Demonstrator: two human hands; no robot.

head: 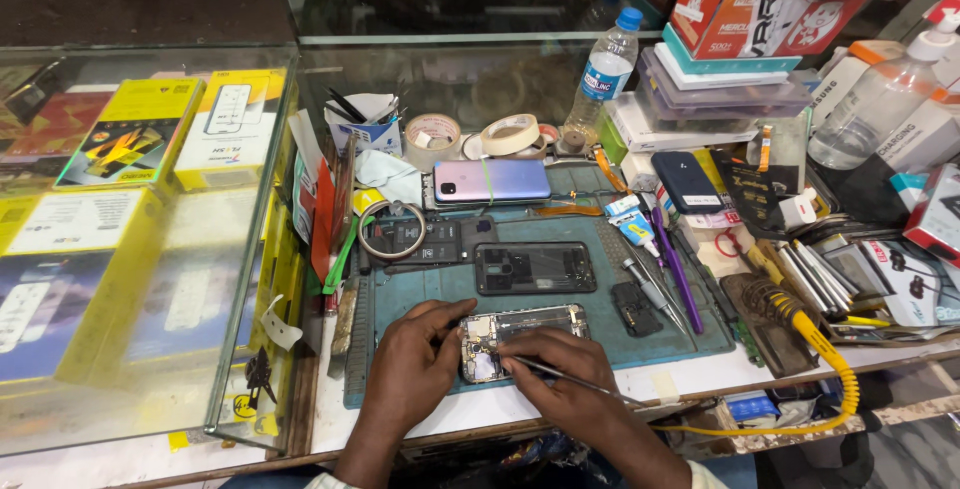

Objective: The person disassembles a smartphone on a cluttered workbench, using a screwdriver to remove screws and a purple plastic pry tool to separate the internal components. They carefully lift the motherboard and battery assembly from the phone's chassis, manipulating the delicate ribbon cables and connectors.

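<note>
An opened phone (520,339), circuit board exposed, is steadied at the near edge of a teal work mat (580,329) by the left hand (415,359), fingers curled against its left end. Thin tweezers (570,379) are pinched in the right hand (560,374), tips on the board. Just beyond lies a black phone frame (534,268); screwdrivers (665,274) crowd the right. A glass case (150,239) walls the left.

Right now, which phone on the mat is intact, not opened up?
The lilac phone at the mat's far edge, back cover on. The two nearer ones, including the one under both hands, are open.
</note>
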